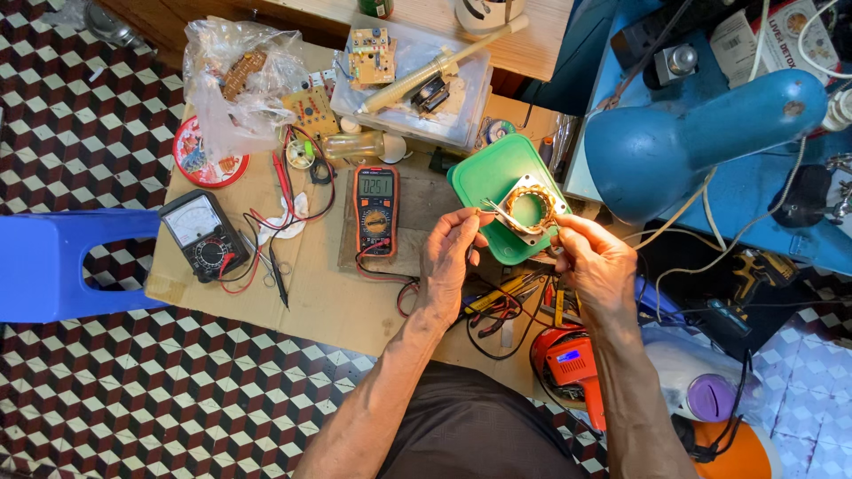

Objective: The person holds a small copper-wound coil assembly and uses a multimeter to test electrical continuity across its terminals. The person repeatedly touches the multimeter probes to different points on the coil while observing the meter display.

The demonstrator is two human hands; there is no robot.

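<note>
Both hands are up over the green lid [484,182], working on a small motor stator [530,208], the square metal frame with copper windings in its ring. That stator sits just above the lid's right side, between the two hands. Left hand [451,257] is pinched shut on a pair of tweezers [502,214], tips poking at the stator's left edge. Right hand [596,262] has its fingers curled closed at the stator's lower right corner, gripping it there. Orange multimeter [376,209] lies just left of the lid on the cardboard, and the black analog meter [203,234] is well further left. Blue desk lamp [701,133] sits right of the lid.
</note>
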